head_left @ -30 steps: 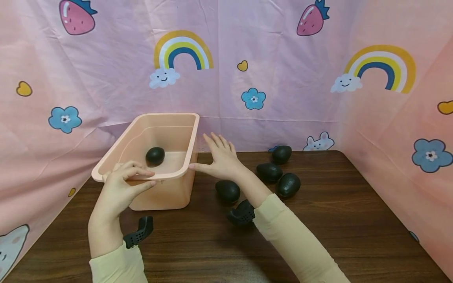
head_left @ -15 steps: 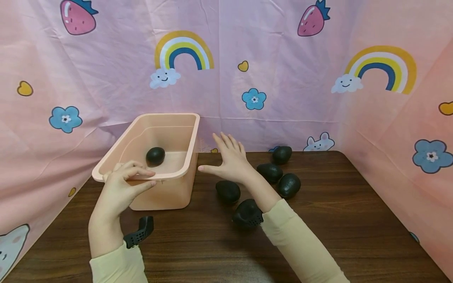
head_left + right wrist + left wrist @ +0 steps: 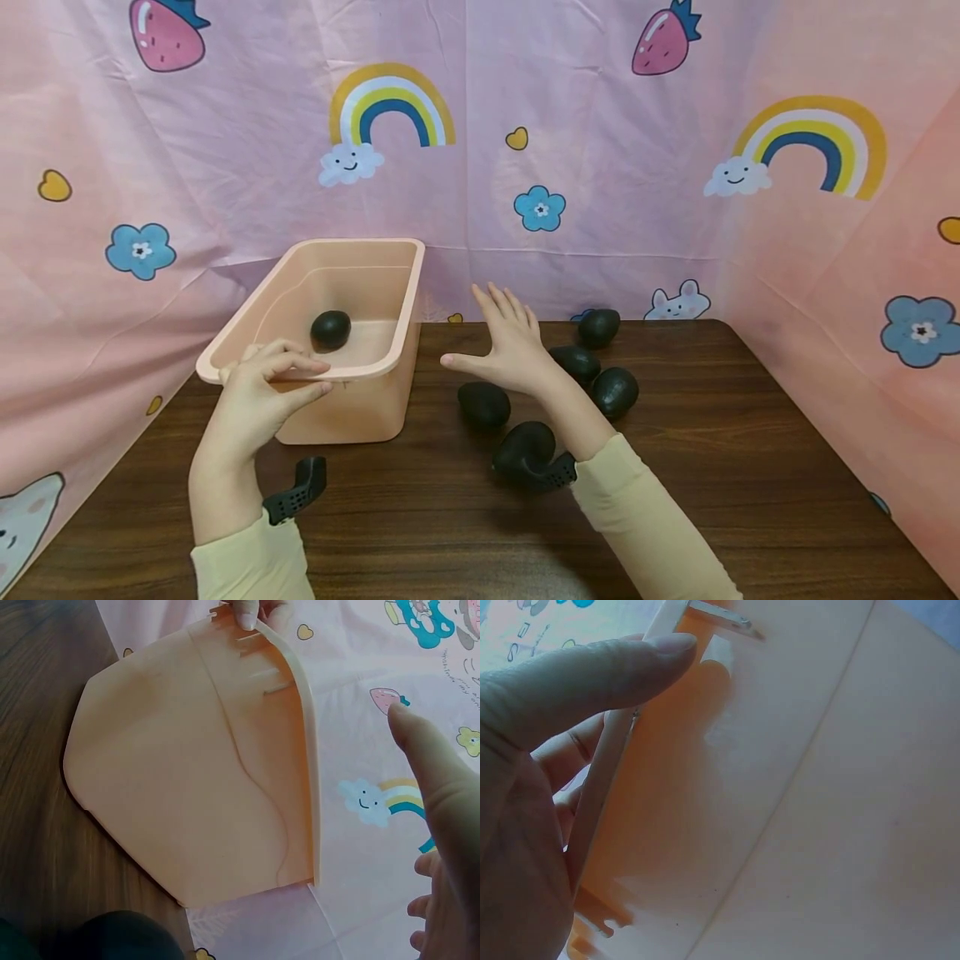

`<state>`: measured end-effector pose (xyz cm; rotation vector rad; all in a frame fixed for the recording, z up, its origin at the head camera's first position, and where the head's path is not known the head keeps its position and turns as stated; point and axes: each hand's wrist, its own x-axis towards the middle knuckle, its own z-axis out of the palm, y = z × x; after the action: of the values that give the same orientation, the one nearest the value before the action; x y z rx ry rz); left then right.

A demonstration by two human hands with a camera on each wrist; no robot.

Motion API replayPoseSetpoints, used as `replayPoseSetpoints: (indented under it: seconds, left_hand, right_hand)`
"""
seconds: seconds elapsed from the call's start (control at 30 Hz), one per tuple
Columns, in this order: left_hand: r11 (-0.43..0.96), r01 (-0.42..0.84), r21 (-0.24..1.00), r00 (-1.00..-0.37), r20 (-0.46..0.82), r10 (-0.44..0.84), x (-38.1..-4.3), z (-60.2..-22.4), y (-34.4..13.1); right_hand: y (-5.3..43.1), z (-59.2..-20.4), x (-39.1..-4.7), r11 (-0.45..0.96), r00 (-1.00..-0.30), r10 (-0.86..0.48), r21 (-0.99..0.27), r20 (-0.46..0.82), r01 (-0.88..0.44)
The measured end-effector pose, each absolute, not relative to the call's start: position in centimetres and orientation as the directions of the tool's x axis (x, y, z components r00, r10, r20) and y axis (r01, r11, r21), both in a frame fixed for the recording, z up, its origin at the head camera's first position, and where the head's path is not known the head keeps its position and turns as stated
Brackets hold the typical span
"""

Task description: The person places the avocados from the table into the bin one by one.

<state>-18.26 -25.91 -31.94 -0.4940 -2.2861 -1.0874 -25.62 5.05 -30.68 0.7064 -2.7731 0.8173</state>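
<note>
To the right of the bin (image 3: pixel 352 417), the right hand (image 3: pixel 513 354) hangs farther off than a second ago, its thumb (image 3: pixel 467 363) no longer close by the rim (image 3: pixel 367 372); its fingers are apart and hold nothing. The left hand (image 3: pixel 251 404) is thus the only one on the bin, its fingers clamped on the near rim as before. The bin keeps its place, which suggests to me that one hand is enough to steady it. One avocado (image 3: pixel 330 330) lies inside the bin; five loose avocados (image 3: pixel 483 406) lie on the counter (image 3: pixel 420 533) to its right, so most of the fruit is outside it. Only the head view shows the bin's inside. From the left wrist, the grip shows from outside: the left thumb (image 3: pixel 607 679) crosses the rim, and other fingers show past it. The right wrist view adds small ribs (image 3: pixel 279 688) under the bin's rim, and a dark rounded shape (image 3: pixel 124 937) beside the bin, too dim to name for certain.
</note>
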Motion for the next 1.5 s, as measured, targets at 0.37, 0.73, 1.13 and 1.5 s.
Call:
replayPoseSetpoints:
  seconds: [0.37, 0.73, 1.13, 1.5]
  left_hand:
    - [0.612, 0.536, 0.581, -0.777, 0.623, 0.089, -18.3, -31.8, -25.8]
    - [0.615, 0.538, 0.576, -0.78, 0.618, 0.104, -18.2, -31.7, -25.9]
    - [0.614, 0.554, 0.563, -0.765, 0.635, 0.108, -18.2, -31.8, -26.0]
    - [0.609, 0.553, 0.569, -0.769, 0.63, 0.111, -18.3, -32.0, -26.1]
  right_hand:
    - [6.8, -30.6, -24.7, 0.709, -0.874, -0.381, -0.511, 0.302, -0.486]
    - [9.2, -31.3, -23.8, 0.677, -0.887, -0.338, -0.573, 0.314, -0.461]
    - [12.2, -32.1, -23.1, 0.684, -0.89, -0.3, -0.574, 0.342, -0.451]
    - [15.0, -32.5, -22.9, 0.706, -0.9, -0.276, -0.563, 0.339, -0.429]
